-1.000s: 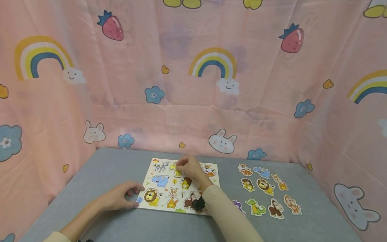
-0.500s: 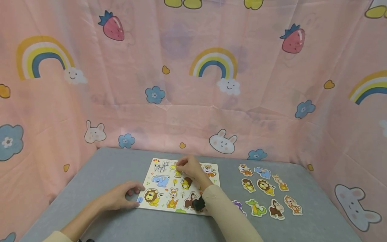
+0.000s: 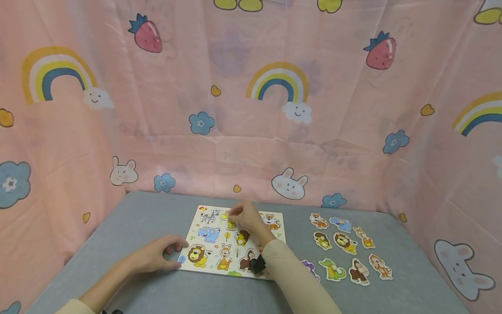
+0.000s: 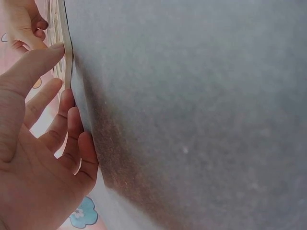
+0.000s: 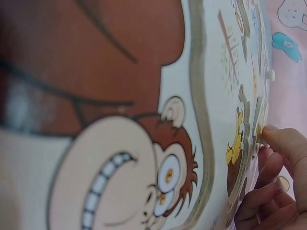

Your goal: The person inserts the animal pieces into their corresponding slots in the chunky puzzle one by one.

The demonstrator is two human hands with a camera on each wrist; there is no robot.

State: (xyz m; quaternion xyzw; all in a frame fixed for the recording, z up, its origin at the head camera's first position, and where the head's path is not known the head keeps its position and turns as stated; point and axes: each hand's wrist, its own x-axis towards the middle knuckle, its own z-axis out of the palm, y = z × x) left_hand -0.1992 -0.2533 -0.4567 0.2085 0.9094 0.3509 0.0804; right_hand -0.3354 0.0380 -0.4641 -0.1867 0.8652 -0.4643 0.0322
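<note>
In the head view, a white animal puzzle board (image 3: 211,267) lies on the grey table. My right hand (image 3: 246,217) reaches over its upper part, thumb and fingertips pinching a yellow giraffe puzzle piece (image 3: 231,226) at the board's surface; the fingers partly hide it. Left of that piece is the zebra (image 3: 210,216). My left hand (image 3: 158,254) rests at the board's left edge, fingers loosely bent, with the thumb (image 4: 56,50) against the rim in the left wrist view. Large in the right wrist view is the board's gorilla picture (image 5: 168,177).
Loose animal pieces lie right of the board, among them a lion piece (image 3: 345,243), a crocodile piece (image 3: 332,269) and an elephant piece (image 3: 340,224). A purple piece (image 3: 311,268) sits partly behind the right sleeve. A pink patterned curtain (image 3: 235,157) surrounds the table's back and sides.
Both hands, the board and the loose pieces keep their places; the head view shifts only very slightly.
</note>
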